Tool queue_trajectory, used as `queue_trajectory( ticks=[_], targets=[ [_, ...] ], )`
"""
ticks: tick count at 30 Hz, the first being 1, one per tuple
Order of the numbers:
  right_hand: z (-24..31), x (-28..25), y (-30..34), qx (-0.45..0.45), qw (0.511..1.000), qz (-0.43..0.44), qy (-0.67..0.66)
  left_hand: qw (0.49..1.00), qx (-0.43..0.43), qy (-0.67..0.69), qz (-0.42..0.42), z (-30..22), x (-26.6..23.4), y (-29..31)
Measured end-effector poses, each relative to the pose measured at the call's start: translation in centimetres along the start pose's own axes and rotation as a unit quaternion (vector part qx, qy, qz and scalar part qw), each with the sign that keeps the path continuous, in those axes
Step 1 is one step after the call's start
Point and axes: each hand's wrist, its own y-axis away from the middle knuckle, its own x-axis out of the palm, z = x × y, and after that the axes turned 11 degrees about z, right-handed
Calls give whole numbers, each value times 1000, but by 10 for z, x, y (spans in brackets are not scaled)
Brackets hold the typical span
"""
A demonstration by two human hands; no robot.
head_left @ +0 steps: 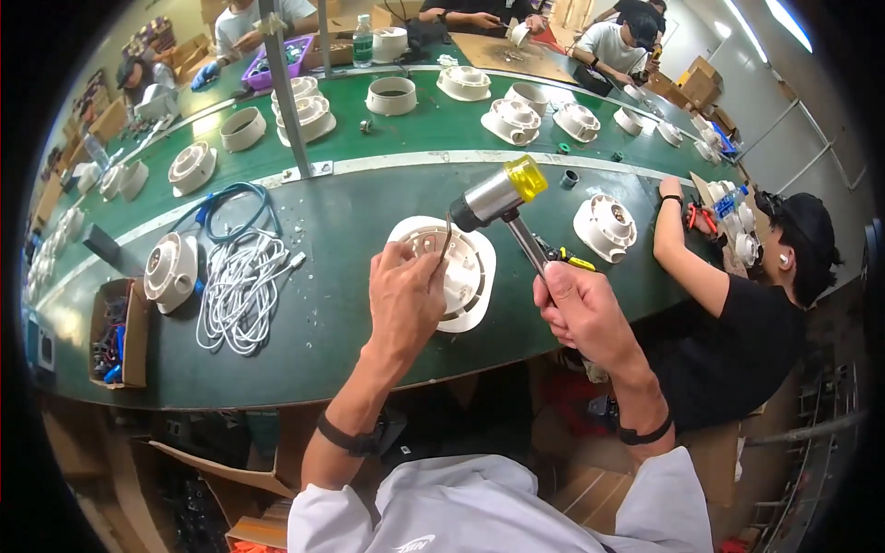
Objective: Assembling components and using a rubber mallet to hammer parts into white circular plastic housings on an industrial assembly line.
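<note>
A white round plastic housing with a squarish base lies on the green bench in front of me. My left hand is closed around a thin dark metal rod, held upright over the housing; whether its lower tip touches the plastic is hidden by my fingers. My right hand grips the metal handle of a mallet with a silver body, a yellow face and a black face. The mallet's black face is right beside the top of the rod.
Left of me are a coiled white cable, a teal cord, another housing and a cardboard box of small parts. Yellow-black pliers and a housing lie right. A co-worker sits close on the right. A metal post stands ahead.
</note>
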Motion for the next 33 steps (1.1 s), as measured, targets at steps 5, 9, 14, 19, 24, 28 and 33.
queue_trajectory(
  ticks=[5,9,14,19,24,28,33],
  targets=[
    [0,4,-7,-59,970,-86,219,1000,-1,-4,-5,-2,0,-1],
    [10,8,3,-82,966,-101,223,1000,-2,-4,1,-3,-2,0],
    [-6,6,-9,-93,911,-92,391,1000,1,1,-1,0,3,3],
    [12,7,1,-108,931,-146,316,999,2,-26,22,0,-3,1],
    [6,4,5,-95,978,-128,138,996,-51,78,0,2,-7,0],
    [-11,6,-6,-95,970,-190,115,988,-21,115,-99,-1,-33,-2],
    [-45,-4,-36,-58,980,-190,-4,951,-106,207,-201,11,-77,14]
  ],
)
